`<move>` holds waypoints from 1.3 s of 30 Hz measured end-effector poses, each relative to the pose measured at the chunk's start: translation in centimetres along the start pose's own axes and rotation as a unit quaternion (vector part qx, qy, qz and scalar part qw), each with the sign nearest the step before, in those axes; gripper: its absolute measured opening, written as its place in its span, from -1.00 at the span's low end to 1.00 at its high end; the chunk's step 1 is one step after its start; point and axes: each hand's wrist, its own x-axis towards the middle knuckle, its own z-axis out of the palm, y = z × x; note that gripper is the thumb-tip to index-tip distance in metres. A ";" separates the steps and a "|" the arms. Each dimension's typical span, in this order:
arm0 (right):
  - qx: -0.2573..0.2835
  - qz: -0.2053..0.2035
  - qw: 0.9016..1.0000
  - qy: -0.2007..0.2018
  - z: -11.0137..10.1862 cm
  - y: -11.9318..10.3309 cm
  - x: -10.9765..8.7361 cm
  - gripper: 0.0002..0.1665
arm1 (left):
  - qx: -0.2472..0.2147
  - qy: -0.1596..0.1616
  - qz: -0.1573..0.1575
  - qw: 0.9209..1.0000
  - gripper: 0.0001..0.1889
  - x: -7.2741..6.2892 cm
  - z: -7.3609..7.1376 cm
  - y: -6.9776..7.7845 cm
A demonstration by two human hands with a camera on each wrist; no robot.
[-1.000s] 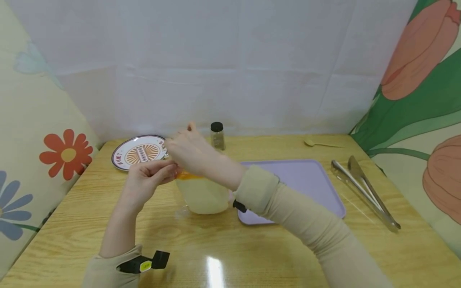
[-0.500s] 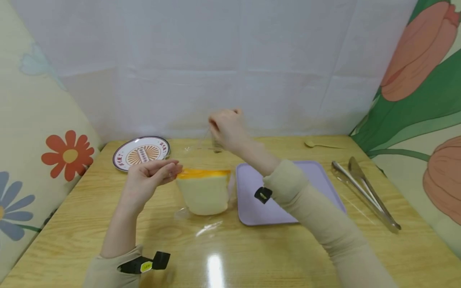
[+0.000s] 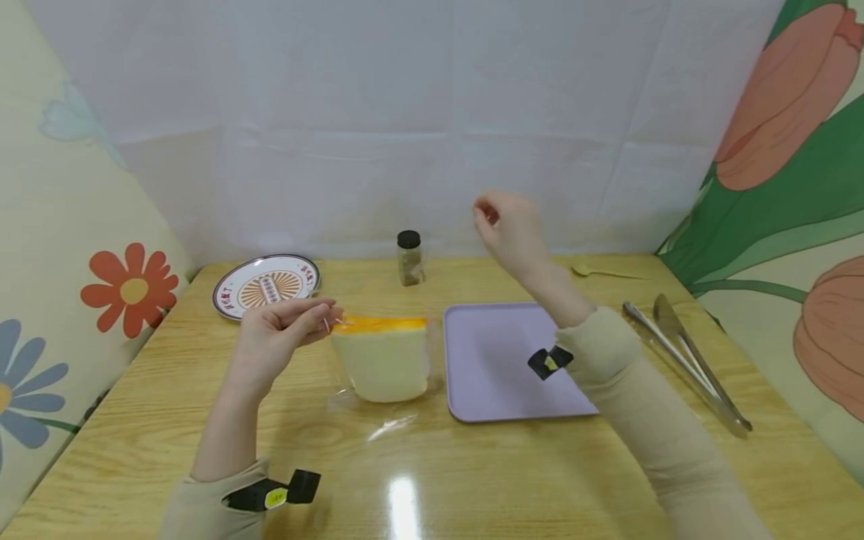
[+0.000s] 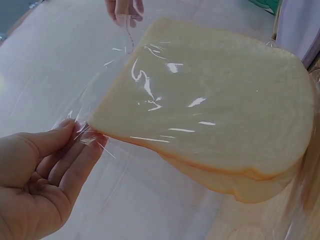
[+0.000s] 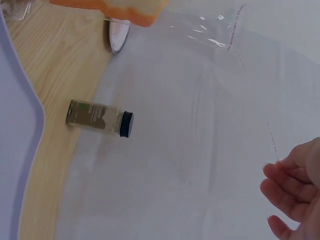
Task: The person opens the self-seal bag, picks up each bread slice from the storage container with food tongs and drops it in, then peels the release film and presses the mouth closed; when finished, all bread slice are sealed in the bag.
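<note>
Slices of bread with an orange crust stand in a clear plastic bag at the middle of the table. My left hand pinches a top corner of the bag between thumb and fingers, at the left of the bread. Raised to the right, above the far edge of the tray, my right hand pinches the end of a thin clear strip with small red print. In the left wrist view, the right hand's fingertips show with the strip running down from them beside the bread.
A lilac tray lies right of the bread. Behind stands a spice jar with a black lid. A printed plate is at back left; tongs, a knife and a yellow spoon lie to the right.
My right hand has moved from beside the left hand, up and to the right past the jar, drawing the strip along. The left hand keeps its pinch on the bag corner.
</note>
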 end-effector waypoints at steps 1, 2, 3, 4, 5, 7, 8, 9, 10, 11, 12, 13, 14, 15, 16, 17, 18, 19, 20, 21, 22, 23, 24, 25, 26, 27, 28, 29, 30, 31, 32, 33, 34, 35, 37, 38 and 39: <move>0.002 0.004 1.000 0.007 -0.2 0.3 -0.2 -0.87 | -0.001 0.000 0.001 1.000 -0.65 0.0 0.0 0.0; 0.004 0.007 1.000 0.013 -0.4 0.7 -0.4 -0.87 | -0.002 0.000 0.002 1.000 -0.69 0.0 0.0 0.0; 0.006 0.014 1.000 0.021 -0.6 1.0 -0.6 -0.87 | -0.002 0.000 0.003 1.000 -0.73 0.0 0.0 -0.1; 0.008 0.024 0.999 0.026 -0.9 1.3 -0.8 -0.87 | -0.002 0.000 0.004 1.000 -0.77 0.0 0.0 -0.1; 0.011 0.035 0.999 0.033 -1.2 1.6 -1.0 -0.87 | 0.000 0.000 0.005 1.000 -0.79 0.0 0.0 -0.1; 0.025 0.059 0.997 0.047 -1.9 2.2 -1.3 -0.87 | 0.004 0.001 0.005 1.000 -0.80 0.0 0.1 -0.1; 0.032 0.072 0.995 0.053 -2.2 2.5 -1.4 -0.86 | 0.008 0.002 0.005 1.000 -0.77 0.0 0.0 -0.1; 0.039 0.084 0.994 0.060 -2.6 2.8 -1.6 -0.86 | 0.010 0.002 0.005 1.000 -0.74 0.0 0.0 -0.2; 0.047 0.094 0.992 0.067 -2.9 3.1 -1.8 -0.86 | 0.015 0.004 0.007 1.000 -0.71 0.0 0.0 -0.2; 0.056 0.103 0.990 0.075 -3.3 3.3 -2.0 -0.86 | 0.015 0.004 0.009 1.000 -0.67 0.0 0.0 -0.2; 0.064 0.112 0.988 0.083 -3.6 3.5 -2.2 -0.85 | 0.013 0.004 0.013 1.000 -0.65 0.1 -0.1 -0.2; 0.068 0.122 0.986 0.090 -3.9 3.7 -2.4 -0.85 | 0.013 0.005 0.017 1.000 -0.65 0.1 -0.1 -0.3; 0.071 0.126 0.985 0.099 -4.2 3.9 -2.6 -0.85 | 0.006 0.005 0.021 1.000 -0.65 0.1 -0.2 -0.3; 0.076 0.129 0.983 0.108 -4.4 4.1 -2.9 -0.85 | 0.000 0.006 0.025 1.000 -0.67 0.1 -0.2 -0.4; 0.084 0.134 0.981 0.115 -4.6 4.2 -3.1 -0.84 | -0.004 0.006 0.029 1.000 -0.68 0.2 -0.3 -0.5; 0.087 0.140 0.979 0.122 -4.8 4.4 -3.4 -0.84 | -0.011 0.006 0.031 0.999 -0.69 0.2 -0.3 -0.5; 0.089 0.145 0.977 0.130 -4.9 4.5 -3.6 -0.84 | -0.012 0.007 0.032 0.999 -0.71 0.2 -0.4 -0.5; 0.094 0.152 0.974 0.137 -5.0 4.6 -3.9 -0.84 | -0.012 0.008 0.033 0.999 -0.71 0.2 -0.4 -0.6; 0.100 0.160 0.971 0.144 -5.1 4.8 -4.1 -0.84 | -0.012 0.009 0.033 0.999 -0.70 0.2 -0.5 -0.6; 0.107 0.171 0.968 0.153 -5.2 5.0 -4.4 -0.84 | -0.011 0.010 0.032 0.999 -0.70 0.2 -0.5 -0.6; 0.115 0.183 0.963 0.161 -5.3 5.1 -4.7 -0.83 | -0.010 0.011 0.031 0.999 -0.69 0.2 -0.5 -0.6; 0.118 0.193 0.960 0.167 -5.4 5.3 -4.9 -0.83 | -0.009 0.013 0.030 0.999 -0.69 0.2 -0.5 -0.6; 0.127 0.203 0.955 0.175 -5.5 5.4 -5.2 -0.82 | -0.007 0.014 0.029 0.999 -0.69 0.2 -0.5 -0.6; 0.137 0.211 0.951 0.182 -5.6 5.4 -5.4 -0.82 | -0.005 0.015 0.028 0.999 -0.68 0.1 -0.5 -0.6; 0.144 0.216 0.947 0.190 -5.8 5.5 -5.6 -0.82 | -0.003 0.014 0.028 1.000 -0.68 0.2 -0.5 -0.6; 0.150 0.218 0.944 0.198 -6.0 5.5 -5.8 -0.82 | 0.000 0.013 0.028 1.000 -0.69 0.2 -0.4 -0.6; 0.152 0.217 0.942 0.205 -6.2 5.5 -5.9 -0.81 | 0.000 0.011 0.029 1.000 -0.69 0.2 -0.4 -0.6; 0.152 0.215 0.942 0.210 -6.4 5.5 -6.1 -0.81 | 0.001 0.010 0.030 0.999 -0.69 0.2 -0.3 -0.6; 0.153 0.212 0.941 0.217 -6.6 5.5 -6.2 -0.80 | 0.001 0.008 0.031 0.999 -0.69 0.3 -0.3 -0.6; 0.152 0.212 0.939 0.223 -6.8 5.5 -6.4 -0.80 | -0.003 0.007 0.034 0.999 -0.70 0.3 -0.2 -0.7; 0.150 0.209 0.939 0.228 -7.1 5.6 -6.5 -0.80 | -0.009 0.007 0.036 0.999 -0.70 0.3 -0.2 -0.7; 0.148 0.208 0.939 0.230 -7.3 5.6 -6.7 -0.80 | -0.017 0.007 0.037 0.999 -0.70 0.3 -0.2 -0.8; 0.149 0.207 0.941 0.223 -7.6 5.6 -6.9 -0.80 | -0.025 0.006 0.038 0.999 -0.70 0.3 -0.2 -0.8; 0.152 0.207 0.945 0.205 -7.8 5.4 -7.1 -0.80 | -0.029 0.006 0.038 0.999 -0.71 0.3 -0.2 -0.8; 0.130 0.192 0.963 0.135 -8.3 4.7 -7.5 -0.82 | -0.037 0.004 0.036 0.999 -0.72 0.3 -0.3 -0.8; 0.120 0.174 0.973 0.089 -8.4 4.1 -7.7 -0.85 | -0.037 0.003 0.034 0.999 -0.72 0.3 -0.4 -0.8; 0.115 0.154 0.981 0.037 -8.6 3.3 -8.0 -0.86 | -0.034 0.003 0.032 0.999 -0.72 0.3 -0.4 -0.8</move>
